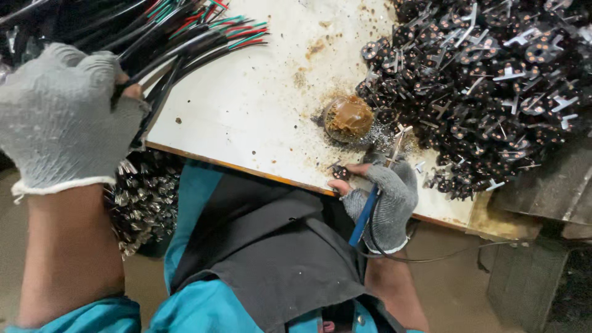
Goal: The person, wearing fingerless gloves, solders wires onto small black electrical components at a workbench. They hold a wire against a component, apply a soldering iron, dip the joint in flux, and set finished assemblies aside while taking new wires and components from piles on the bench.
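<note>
Gripping wire bundle (185, 37) in left hand (61, 117) | right hand (385, 197) clamped on soldering iron (365, 213) | hands well apart

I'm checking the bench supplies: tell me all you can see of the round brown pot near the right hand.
The pot is a small round container filled with a brown, paste-like mass, its rim partly crusted. It sits upright on the stained white table, against the pile of black parts, with grey crumbs around it. Nothing holds it; the right hand lies just below.

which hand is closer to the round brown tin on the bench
Right. The right hand, gloved and holding a blue-handled tool, rests at the bench edge just below the brown tin. The left hand is far off to its left, gripping the wire bundle.
</note>
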A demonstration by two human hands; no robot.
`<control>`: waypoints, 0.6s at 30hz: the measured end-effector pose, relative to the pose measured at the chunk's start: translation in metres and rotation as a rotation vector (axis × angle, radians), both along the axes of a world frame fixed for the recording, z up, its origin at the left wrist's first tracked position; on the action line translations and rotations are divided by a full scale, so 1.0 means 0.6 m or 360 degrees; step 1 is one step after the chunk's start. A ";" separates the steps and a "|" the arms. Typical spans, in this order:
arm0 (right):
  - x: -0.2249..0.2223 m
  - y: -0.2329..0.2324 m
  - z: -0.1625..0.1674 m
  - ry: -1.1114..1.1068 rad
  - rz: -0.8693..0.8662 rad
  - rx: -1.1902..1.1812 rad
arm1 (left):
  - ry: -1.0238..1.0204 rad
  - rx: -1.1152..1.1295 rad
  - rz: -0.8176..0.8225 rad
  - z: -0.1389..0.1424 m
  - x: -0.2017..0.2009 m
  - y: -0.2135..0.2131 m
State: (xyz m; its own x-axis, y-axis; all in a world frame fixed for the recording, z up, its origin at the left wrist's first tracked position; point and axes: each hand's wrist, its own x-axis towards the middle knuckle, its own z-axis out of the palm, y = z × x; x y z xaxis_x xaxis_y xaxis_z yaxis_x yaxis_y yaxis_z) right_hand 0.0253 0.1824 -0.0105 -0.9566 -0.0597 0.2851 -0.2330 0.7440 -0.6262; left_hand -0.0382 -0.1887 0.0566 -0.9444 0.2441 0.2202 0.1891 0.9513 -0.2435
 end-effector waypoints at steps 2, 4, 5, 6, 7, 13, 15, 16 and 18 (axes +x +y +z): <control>0.003 0.002 -0.003 -0.0040 -0.0007 0.0021 | -0.0171 0.0291 0.0046 0.036 0.006 0.020; 0.010 0.002 -0.007 0.0049 -0.0006 0.0023 | -0.0416 0.0706 0.0043 0.068 0.019 0.044; 0.016 0.002 -0.009 0.0085 -0.0009 0.0027 | -0.0553 0.0880 -0.0015 0.068 0.026 0.065; 0.024 0.001 -0.011 0.0173 -0.0128 -0.0207 | -0.0694 0.1055 -0.0061 0.067 0.035 0.084; 0.032 0.001 -0.013 0.0269 -0.0247 -0.0435 | -0.0813 0.1168 -0.0146 0.052 0.043 0.109; 0.090 0.009 0.000 -0.0277 -0.0331 -0.1126 | -0.1622 0.1230 -0.0398 -0.042 0.076 0.186; 0.099 0.009 0.011 -0.0305 -0.0256 -0.1149 | -0.1764 0.1105 -0.0480 -0.040 0.069 0.189; 0.100 0.007 0.017 -0.0314 -0.0237 -0.1216 | -0.1876 0.1092 -0.0577 -0.034 0.063 0.191; 0.102 0.002 0.025 -0.0418 -0.0125 -0.1054 | -0.2086 0.1065 -0.0743 -0.018 0.049 0.200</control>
